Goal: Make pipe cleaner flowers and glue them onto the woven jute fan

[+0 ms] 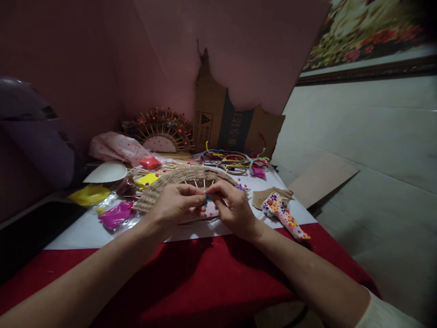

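Note:
Both hands meet at the middle of the table. Between their fingertips is a small blue piece (206, 197), too small to tell whether it is clay or something else. My left hand (175, 202) pinches it from one side, thumb against forefinger. From the other side my right hand (234, 207) closes on it with bent fingers. Just behind and below the hands lies a half-round fan frame (170, 180) with a twine-wrapped arch and thin sticks. Its pink spotted base is partly covered by the hands.
A finished-looking decorated fan (160, 132) leans at the back, beside torn cardboard (235, 120). Scissors (234, 168) lie among coloured pipe cleaners. Bagged magenta clay (117, 215), yellow clay (89, 195) and a white dish (106, 172) sit left; a flowered fabric piece (285, 216) lies right.

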### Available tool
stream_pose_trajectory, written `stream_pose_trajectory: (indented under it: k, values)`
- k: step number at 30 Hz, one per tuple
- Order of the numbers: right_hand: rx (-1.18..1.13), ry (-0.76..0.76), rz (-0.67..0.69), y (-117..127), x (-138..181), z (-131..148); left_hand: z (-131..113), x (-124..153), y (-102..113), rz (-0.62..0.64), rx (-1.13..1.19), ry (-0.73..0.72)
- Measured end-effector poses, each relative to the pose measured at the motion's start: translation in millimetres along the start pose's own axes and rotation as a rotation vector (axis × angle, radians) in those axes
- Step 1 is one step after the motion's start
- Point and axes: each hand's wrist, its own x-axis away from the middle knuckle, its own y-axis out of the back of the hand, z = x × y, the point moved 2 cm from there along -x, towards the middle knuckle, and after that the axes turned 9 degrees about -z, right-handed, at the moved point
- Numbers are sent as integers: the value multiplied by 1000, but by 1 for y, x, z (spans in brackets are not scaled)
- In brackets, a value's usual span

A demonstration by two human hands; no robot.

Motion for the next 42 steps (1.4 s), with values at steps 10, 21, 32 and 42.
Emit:
stream_pose_trajectory:
  k: [10,21,32,42]
  values:
    - [214,205,-17,-3,5,1,8,-3,-3,33,26,40]
    - [52,29,-74,2,1,-5,-4,2,3,24,-34,-25]
    - [54,-80,-141,3,3,-1,-8,1,4,-22,2,-71]
    - [120,-32,-82,-1,5,1,-6,4,3,48,2,-50]
